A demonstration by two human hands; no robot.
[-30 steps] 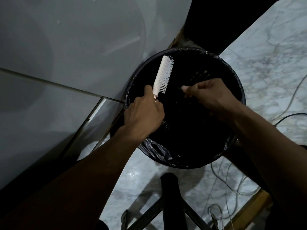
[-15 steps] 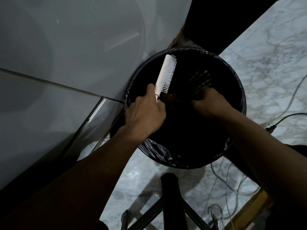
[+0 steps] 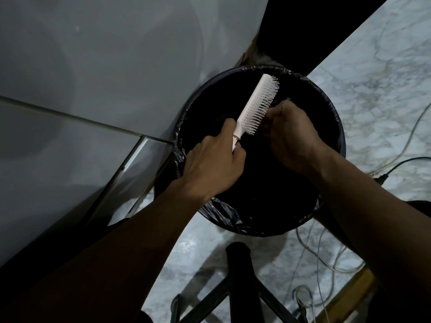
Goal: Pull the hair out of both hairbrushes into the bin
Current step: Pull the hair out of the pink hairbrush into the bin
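A white hairbrush (image 3: 255,106) is held over the round black bin (image 3: 335,127), which is lined with a black plastic bag. My left hand (image 3: 214,164) is closed around the brush handle, with the bristles facing right. My right hand (image 3: 289,134) is against the bristle side, fingers curled in at the lower bristles. Whether any hair is pinched between those fingers is too dark to make out. Only one hairbrush is in view.
A grey wall panel (image 3: 105,66) runs along the left of the bin. Marble floor (image 3: 384,78) lies to the right, with loose cables (image 3: 396,164) on it. A black stand (image 3: 238,271) rises from the floor in front of the bin.
My right hand dipped down into the bin, then came back up to the bristles. The brush tilted slightly further right in my left hand.
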